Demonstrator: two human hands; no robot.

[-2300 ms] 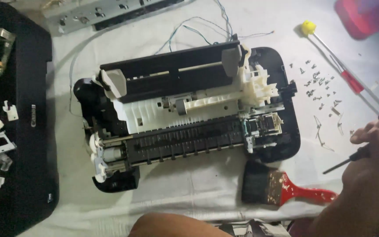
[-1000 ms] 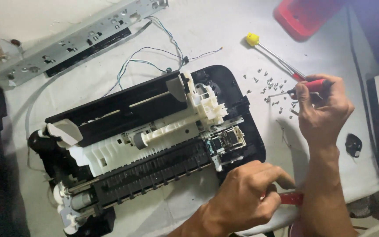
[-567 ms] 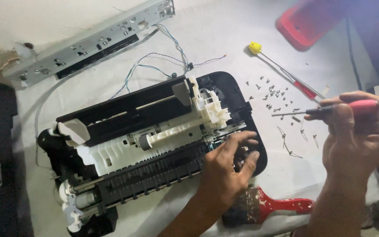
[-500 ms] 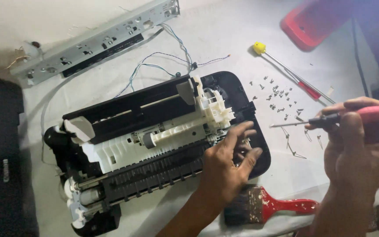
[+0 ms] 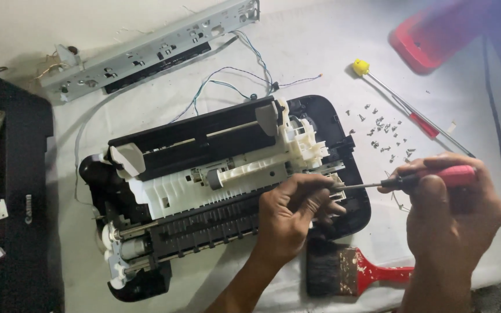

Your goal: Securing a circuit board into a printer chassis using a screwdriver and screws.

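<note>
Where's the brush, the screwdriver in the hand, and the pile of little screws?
brush [image 5: 352,271]: head view, on its metal band.
screwdriver [image 5: 445,175]: head view, on its red handle.
screws [image 5: 385,134]: head view, middle of the pile.
</note>
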